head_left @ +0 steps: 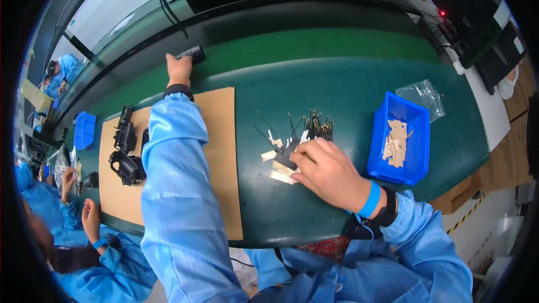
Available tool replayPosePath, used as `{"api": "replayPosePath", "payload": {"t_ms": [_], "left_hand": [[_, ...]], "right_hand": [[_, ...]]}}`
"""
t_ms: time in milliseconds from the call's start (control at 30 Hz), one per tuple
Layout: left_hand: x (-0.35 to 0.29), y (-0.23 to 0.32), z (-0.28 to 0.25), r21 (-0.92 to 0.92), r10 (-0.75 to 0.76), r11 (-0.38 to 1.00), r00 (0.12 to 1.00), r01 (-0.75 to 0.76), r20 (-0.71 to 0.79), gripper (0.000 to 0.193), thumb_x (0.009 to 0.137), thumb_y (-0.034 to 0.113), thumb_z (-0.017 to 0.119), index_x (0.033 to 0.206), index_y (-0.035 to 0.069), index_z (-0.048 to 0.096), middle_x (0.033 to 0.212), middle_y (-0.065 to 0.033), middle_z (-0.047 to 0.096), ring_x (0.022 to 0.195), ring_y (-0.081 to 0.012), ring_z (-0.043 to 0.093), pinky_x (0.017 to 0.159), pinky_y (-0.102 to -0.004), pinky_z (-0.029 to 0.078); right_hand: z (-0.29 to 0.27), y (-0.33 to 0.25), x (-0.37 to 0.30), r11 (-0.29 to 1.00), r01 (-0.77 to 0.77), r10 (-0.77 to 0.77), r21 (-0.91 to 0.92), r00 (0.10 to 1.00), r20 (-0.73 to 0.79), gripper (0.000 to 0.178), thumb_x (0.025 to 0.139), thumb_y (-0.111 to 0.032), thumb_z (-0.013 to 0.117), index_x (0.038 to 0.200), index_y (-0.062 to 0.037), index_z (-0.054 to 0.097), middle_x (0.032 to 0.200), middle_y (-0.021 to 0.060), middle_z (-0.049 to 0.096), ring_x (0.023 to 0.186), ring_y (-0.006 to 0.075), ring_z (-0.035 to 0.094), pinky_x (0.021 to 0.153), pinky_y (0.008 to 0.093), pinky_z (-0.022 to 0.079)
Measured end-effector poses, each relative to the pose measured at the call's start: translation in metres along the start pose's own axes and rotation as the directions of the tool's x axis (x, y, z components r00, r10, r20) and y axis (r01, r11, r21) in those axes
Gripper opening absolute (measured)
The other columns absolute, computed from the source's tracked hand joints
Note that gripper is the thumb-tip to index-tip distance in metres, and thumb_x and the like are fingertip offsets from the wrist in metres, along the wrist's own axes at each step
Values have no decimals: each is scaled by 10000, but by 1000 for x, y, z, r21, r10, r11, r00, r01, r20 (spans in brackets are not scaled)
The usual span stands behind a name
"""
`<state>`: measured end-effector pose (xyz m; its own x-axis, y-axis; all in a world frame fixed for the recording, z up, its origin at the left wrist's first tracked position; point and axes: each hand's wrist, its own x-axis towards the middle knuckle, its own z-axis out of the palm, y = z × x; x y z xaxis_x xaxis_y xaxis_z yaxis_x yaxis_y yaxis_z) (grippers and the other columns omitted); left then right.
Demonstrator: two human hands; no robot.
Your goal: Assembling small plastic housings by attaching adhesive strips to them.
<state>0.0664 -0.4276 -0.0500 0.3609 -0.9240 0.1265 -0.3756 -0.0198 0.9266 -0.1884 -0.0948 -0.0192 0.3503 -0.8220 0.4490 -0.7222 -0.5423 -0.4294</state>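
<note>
At the far edge of the table, my left hand is stretched out with its fingers closed on a black cylindrical part, whose near end the hand covers. My right hand is bent over a small pile in the middle, thumb and fingers drawn together. Its fingertips meet a dark grey flat piece and pale strips; what sits in the pinch is hidden. Just beyond these fingers lies a bundle of thin black cables with light-coloured tips.
Black plastic housings rest on a cardboard sheet at left, partly behind my left sleeve. A blue bin with beige pieces stands right, beside a clear plastic bag. Co-workers' hands are at the left edge.
</note>
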Motion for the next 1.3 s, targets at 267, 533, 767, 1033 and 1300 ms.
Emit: {"api": "replayPosePath", "payload": {"t_ms": [267,533,767,1033,1300], "left_hand": [[-38,53,-40,160,148,980,973,-120,-179,623,689,130,574,1229,-105,369,1183,-274,485,1142,-378,450,956,-339,349],[-36,27,-92,463,149,863,977,-203,151,795,591,109,665,1306,-24,342,1241,-236,467,1167,-321,454,959,-319,367],[-54,9,-67,703,172,681,978,-206,120,418,691,260,611,1104,214,562,1107,-84,588,1070,-278,529,876,-501,380],[-57,7,-12,745,115,652,990,-140,86,322,802,148,486,1120,145,531,1199,-133,513,1100,-288,504,921,-547,315],[-43,-6,-4,797,367,571,929,-195,-36,556,775,144,511,1311,144,362,1383,-183,276,1283,-328,261,972,-592,233]], "right_hand": [[11,13,-5,995,61,-67,-72,994,-85,63,698,-79,587,740,-36,607,767,49,504,732,210,502,627,326,425],[10,-5,0,984,81,-97,-161,991,-95,64,711,-106,595,707,-44,609,744,53,488,733,212,495,629,328,413],[12,-1,3,964,155,-166,-216,985,-37,58,684,-105,596,677,-53,570,728,57,471,733,212,491,610,332,398],[12,0,-2,983,143,-151,-116,986,-63,62,681,-73,611,698,-37,562,715,61,492,679,228,509,596,336,419],[8,1,0,993,87,-91,-80,995,-49,80,702,-44,618,774,-29,587,757,73,539,689,244,525,606,346,428]]}}
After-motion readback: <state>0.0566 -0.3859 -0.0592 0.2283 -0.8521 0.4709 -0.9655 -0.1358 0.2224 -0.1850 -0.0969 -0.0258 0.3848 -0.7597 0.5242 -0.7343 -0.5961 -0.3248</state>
